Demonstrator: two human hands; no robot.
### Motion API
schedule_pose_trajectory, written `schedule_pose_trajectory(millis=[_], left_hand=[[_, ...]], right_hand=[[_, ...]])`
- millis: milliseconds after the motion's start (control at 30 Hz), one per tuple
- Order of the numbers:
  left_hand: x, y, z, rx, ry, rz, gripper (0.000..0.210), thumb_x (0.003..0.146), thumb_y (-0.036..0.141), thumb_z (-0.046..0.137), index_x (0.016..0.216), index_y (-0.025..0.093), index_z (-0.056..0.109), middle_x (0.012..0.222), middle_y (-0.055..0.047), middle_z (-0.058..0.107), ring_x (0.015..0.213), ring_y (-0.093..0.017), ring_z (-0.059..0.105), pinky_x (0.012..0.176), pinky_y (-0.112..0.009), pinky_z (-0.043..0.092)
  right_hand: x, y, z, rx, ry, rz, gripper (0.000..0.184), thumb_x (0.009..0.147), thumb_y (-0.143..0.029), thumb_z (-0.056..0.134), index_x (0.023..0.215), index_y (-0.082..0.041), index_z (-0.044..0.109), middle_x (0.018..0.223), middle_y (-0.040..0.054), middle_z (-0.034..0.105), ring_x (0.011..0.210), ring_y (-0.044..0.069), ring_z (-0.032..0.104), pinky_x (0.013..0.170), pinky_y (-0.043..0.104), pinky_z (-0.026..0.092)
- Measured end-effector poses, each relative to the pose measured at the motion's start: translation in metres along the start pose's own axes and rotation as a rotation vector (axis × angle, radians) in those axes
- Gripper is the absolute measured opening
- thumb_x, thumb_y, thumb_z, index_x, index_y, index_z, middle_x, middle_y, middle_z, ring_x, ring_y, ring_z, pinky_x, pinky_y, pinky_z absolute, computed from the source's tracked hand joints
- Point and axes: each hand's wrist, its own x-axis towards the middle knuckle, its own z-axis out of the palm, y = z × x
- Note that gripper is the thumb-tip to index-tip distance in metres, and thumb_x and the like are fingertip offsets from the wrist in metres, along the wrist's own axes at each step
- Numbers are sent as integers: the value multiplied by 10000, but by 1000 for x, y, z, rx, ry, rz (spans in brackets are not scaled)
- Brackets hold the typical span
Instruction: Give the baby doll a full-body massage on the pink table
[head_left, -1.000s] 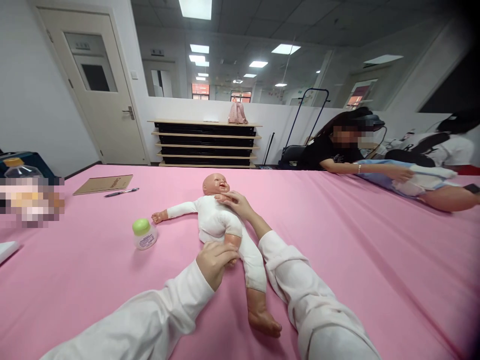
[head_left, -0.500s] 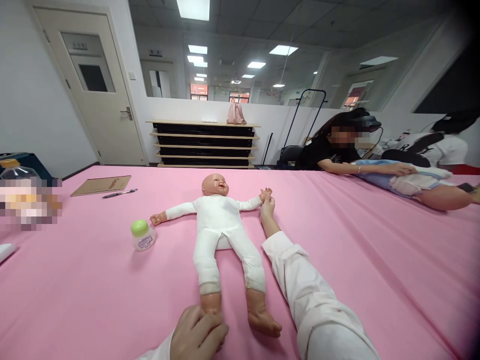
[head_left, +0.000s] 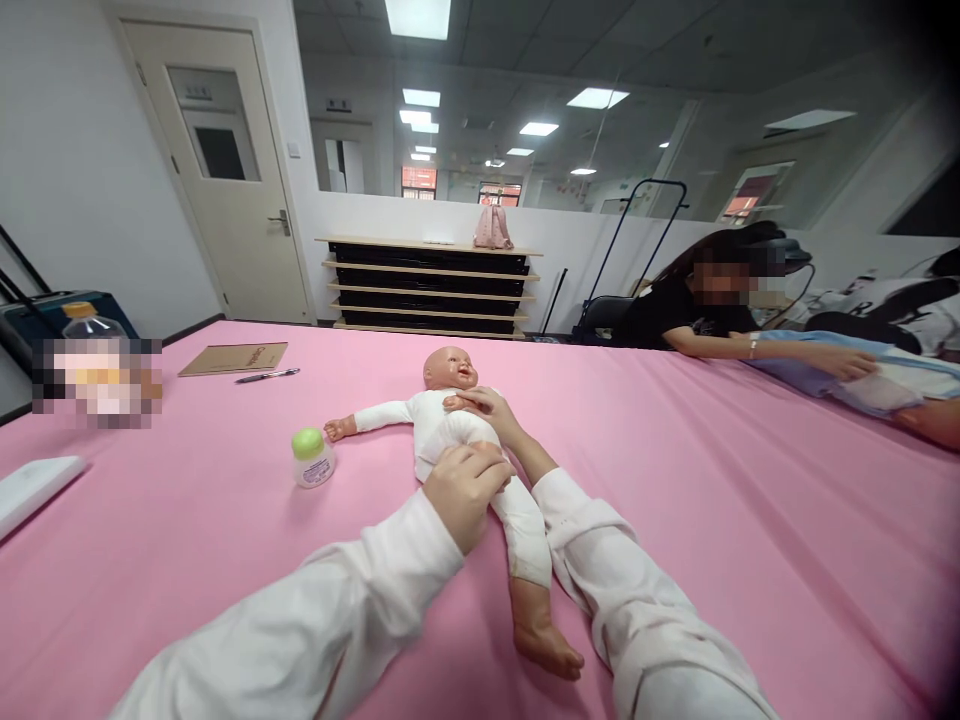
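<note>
A baby doll (head_left: 431, 430) in a white suit lies on its back, head toward the far side. My left hand (head_left: 465, 490) is closed round its foot on the image-left side, with that leg folded up over the belly. My right hand (head_left: 496, 415) has hold of the doll's arm on the image-right side, bringing the doll's small hand across the chest. The other leg lies straight toward me, and the other arm stretches out to the left. Near that arm's fingers stands a small jar (head_left: 312, 460) with a green lid. My fingers partly hide the held foot and arm.
Pink cloth (head_left: 360, 640) covers the table. On the left are a brown notebook (head_left: 232, 359), a pen (head_left: 268, 376), a white flat object (head_left: 37, 492) and a partly blurred bottle (head_left: 97, 370). At the right, another person (head_left: 705, 310) handles a doll in blue cloth.
My left hand has moved up from near the table's front with the doll's foot, folding the leg. My right hand has brought the doll's arm inward onto its chest. The view has shifted left.
</note>
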Motion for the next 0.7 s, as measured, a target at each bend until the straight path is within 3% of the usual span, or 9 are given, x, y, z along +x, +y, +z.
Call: schedule_pose_trajectory(millis=[100,200,267,367,467,567,633,700], left_hand=[[-4,-10,31,34,-126,-9,184,800,123,453,852,167,624,828,-35,654,748,-173,533,660,-317,422],[-11,-13,50,98,-197,-11,190,821,151,441,876,160,622,863,-49,649,757,-179,530,687,-334,421],[-14,-9,52,139,-178,-18,199,828,150,423,869,156,618,865,-51,644,740,-173,523,686,-332,418],[-16,10,34,169,-87,-29,209,823,136,401,828,155,609,800,-48,628,695,-167,507,626,-314,402],[-19,41,4,127,-43,7,191,815,168,405,803,148,594,717,-51,591,648,-168,485,544,-298,360],[-36,68,-18,67,-37,2,206,839,193,399,734,141,569,653,-48,552,592,-149,455,501,-282,328],[-59,76,-19,67,-21,25,215,834,150,399,689,144,557,593,-35,513,534,-133,425,454,-267,287],[-85,77,-12,85,-20,30,237,828,130,399,646,150,550,537,-25,465,482,-119,392,413,-254,246]], right_hand=[[0,6,3,-64,-26,-40,217,744,-358,600,926,-272,683,936,33,670,940,203,575,862,375,410],[1,5,1,-21,-15,-17,230,728,-371,612,919,-268,687,938,40,663,922,200,577,833,363,428],[0,2,0,30,4,24,226,734,-384,604,912,-272,685,962,33,657,927,191,576,851,356,424],[-2,5,-3,154,85,110,280,725,-391,612,967,-258,657,1010,30,644,965,186,568,889,351,410],[-7,26,-10,288,345,223,366,744,-419,570,1036,-202,610,1082,67,620,1002,191,559,895,356,412],[-18,60,-24,282,774,361,413,774,-466,479,993,-133,588,1071,112,619,974,194,571,887,378,417],[-28,83,-33,272,1009,460,438,777,-474,448,991,-109,560,1071,128,613,962,189,578,886,381,421],[-35,99,-41,301,1094,517,434,783,-468,427,989,-106,549,1092,130,602,978,180,575,898,369,419]])
